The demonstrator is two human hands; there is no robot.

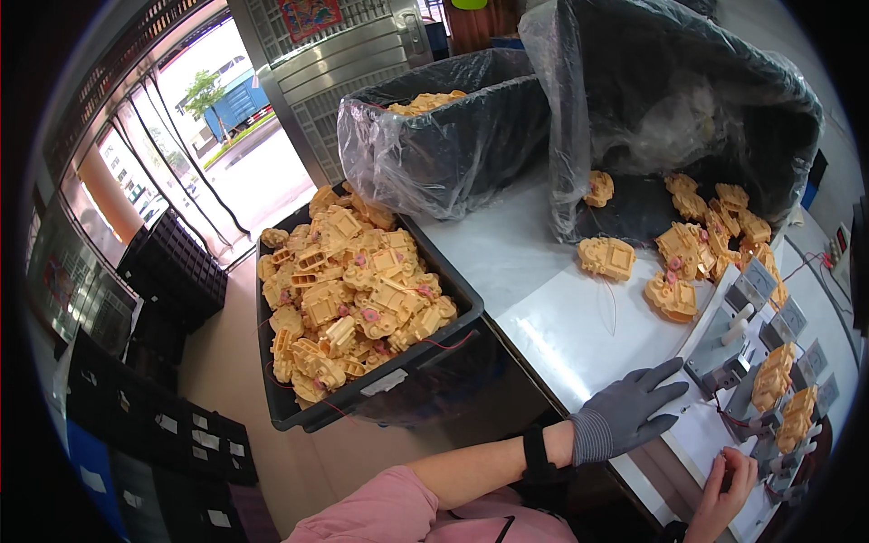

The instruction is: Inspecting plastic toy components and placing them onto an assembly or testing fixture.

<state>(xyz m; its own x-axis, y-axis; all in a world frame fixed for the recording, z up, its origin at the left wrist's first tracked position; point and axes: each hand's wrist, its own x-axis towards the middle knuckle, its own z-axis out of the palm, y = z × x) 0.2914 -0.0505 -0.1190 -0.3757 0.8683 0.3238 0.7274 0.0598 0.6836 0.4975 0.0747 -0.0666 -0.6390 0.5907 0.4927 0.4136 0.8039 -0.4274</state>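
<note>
My left hand (629,412), in a grey glove, hovers or rests over the white board in front of the test fixture (731,366), fingers stretched out and nothing visible in them. Just past its fingertips lie tiny dark bits, too small to name. My bare right hand (727,489) is by the fixture's near end, with thumb and fingers curled together; what they hold, if anything, is hidden. Two yellow plastic housings (773,376) sit upright in the fixture, among metal blocks and white knobs. Neither hand touches them.
A black crate (475,312) heaped with yellow housings stands left of the table. On the table, a tipped black bin (625,100) lined with plastic spills more housings. Another lined bin (444,154) stands behind. Thin red wires trail over the crate's rim.
</note>
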